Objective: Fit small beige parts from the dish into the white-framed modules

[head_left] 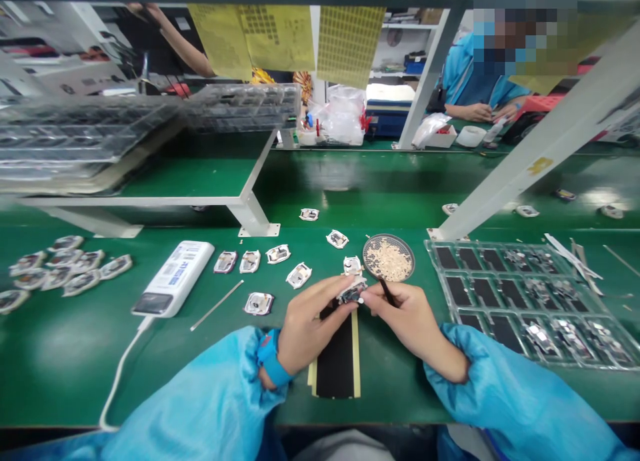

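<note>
My left hand (313,324) pinches a small watch housing (353,292) with electronic parts inside, tilted up between thumb and fingers. My right hand (407,314) is closed around a slim black tool that looks like tweezers (386,292), its fingertips right at the housing's right side. A tiny round white piece (361,301) shows by those fingertips; what holds it I cannot tell. Under my hands lies a black strip sheet with yellow edges (336,368). Just beyond is another white housing (352,266), beside a round dish (389,257) of small beige pieces.
Several housings (259,304) lie to the left, more in a cluster (65,264) at far left. A white power bank (175,278) with a cable and a thin strip (217,306) lie nearer. At right is a clear parts tray (505,301). A slanted post (520,128) and low shelf (200,200) stand behind.
</note>
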`<action>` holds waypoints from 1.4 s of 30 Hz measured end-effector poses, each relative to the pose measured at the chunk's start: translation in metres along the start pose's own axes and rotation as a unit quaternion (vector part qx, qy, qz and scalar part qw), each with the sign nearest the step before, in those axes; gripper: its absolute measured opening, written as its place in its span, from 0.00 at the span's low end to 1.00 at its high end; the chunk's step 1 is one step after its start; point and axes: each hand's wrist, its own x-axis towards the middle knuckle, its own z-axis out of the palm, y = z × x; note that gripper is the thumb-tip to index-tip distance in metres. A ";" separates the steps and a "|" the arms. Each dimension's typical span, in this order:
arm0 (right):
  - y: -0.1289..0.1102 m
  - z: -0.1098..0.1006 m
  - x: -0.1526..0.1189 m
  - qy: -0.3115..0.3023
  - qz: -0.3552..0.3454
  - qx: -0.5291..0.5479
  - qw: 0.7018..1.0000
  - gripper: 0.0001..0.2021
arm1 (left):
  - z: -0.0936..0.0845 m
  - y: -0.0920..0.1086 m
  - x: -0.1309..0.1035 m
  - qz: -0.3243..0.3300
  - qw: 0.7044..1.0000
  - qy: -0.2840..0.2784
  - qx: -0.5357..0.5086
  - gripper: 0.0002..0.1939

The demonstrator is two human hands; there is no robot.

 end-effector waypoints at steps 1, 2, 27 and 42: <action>0.000 0.000 0.000 -0.001 0.003 0.004 1.000 0.13 | 0.000 0.000 0.000 -0.010 1.000 -0.002 0.000 0.20; 0.001 -0.001 0.000 0.000 0.004 0.006 1.000 0.13 | 0.001 0.000 0.000 -0.026 1.000 -0.003 0.000 0.19; 0.005 -0.003 0.003 -0.003 0.018 0.014 1.000 0.12 | 0.006 -0.001 0.000 -0.149 0.988 -0.007 -0.039 0.19; 0.008 -0.002 0.002 0.002 0.018 0.008 1.000 0.15 | 0.007 -0.003 -0.001 -0.170 0.983 0.002 -0.064 0.19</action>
